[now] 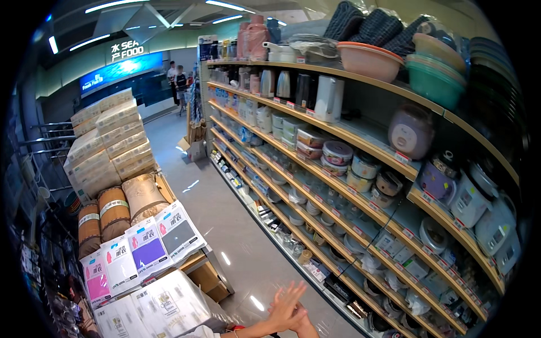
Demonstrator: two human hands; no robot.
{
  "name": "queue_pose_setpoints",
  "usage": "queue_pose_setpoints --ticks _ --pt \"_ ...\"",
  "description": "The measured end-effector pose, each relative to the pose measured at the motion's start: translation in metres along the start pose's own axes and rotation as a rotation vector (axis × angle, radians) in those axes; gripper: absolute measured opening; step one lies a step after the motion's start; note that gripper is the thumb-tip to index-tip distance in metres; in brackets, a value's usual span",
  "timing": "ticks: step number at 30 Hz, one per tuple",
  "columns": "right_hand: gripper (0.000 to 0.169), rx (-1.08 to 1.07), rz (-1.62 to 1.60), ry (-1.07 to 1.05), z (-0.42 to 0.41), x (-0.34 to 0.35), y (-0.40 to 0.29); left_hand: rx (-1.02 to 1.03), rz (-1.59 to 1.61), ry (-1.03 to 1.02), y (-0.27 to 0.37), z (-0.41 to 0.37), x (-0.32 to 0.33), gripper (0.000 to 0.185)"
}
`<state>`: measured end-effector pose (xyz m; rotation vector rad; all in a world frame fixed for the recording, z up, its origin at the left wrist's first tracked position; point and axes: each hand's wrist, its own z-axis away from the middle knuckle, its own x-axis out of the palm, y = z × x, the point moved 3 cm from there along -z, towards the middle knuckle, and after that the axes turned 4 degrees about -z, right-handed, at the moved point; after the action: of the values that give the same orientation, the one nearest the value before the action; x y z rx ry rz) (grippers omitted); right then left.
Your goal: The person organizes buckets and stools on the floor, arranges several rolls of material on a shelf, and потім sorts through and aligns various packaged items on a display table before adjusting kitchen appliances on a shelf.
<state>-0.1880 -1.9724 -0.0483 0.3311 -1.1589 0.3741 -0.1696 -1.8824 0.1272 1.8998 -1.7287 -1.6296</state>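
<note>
My left hand (284, 310), its sleeve white and a thin bracelet at the wrist, is raised over the aisle floor with fingers extended and slightly apart. It holds nothing that I can see. My right hand (303, 324) comes up from the bottom edge, crossing behind the left palm and seeming to touch it; most of its fingers are hidden. To the left of the hands stand plastic-wrapped packs of tissue (169, 302). Behind these lie flat packaged goods (148, 249) in pink, white, purple and grey.
Long shelving (321, 190) lines the right side, holding an electric kettle (329, 99), plastic basins (370, 59), rice cookers (473, 198) and bowls. Rolled mats (114, 209) and stacked tissue packs (122, 131) stand left of the aisle floor (198, 181). Two people (179, 82) are far off.
</note>
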Motion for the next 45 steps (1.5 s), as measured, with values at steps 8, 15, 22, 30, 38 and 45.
queue_pose_setpoints --ticks 8,15,22,30,38,45 --pt "0.062 -1.250 0.819 -0.229 0.096 0.273 -0.066 -0.351 0.638 0.044 -0.087 -0.134 0.054 0.061" --pt "0.052 -1.551 2.249 0.050 0.056 0.240 -0.098 -0.811 1.818 -0.396 -0.023 -0.173 0.040 0.061" --pt "0.057 -1.338 1.388 0.551 0.074 0.161 -0.181 -0.344 1.863 -0.348 0.093 -0.210 -0.038 0.066" --pt "0.065 -0.874 0.149 -0.116 0.151 0.180 -0.155 0.940 0.296 -0.300 0.086 -0.181 0.136 0.062" --pt "0.054 -0.994 0.076 -0.203 0.321 0.168 -0.181 0.699 -0.106 -0.303 0.102 -0.240 0.235 0.061" --pt "0.034 -1.103 1.175 0.503 0.448 0.146 -0.249 0.359 0.471 -0.114 0.203 -0.345 0.263 0.032"
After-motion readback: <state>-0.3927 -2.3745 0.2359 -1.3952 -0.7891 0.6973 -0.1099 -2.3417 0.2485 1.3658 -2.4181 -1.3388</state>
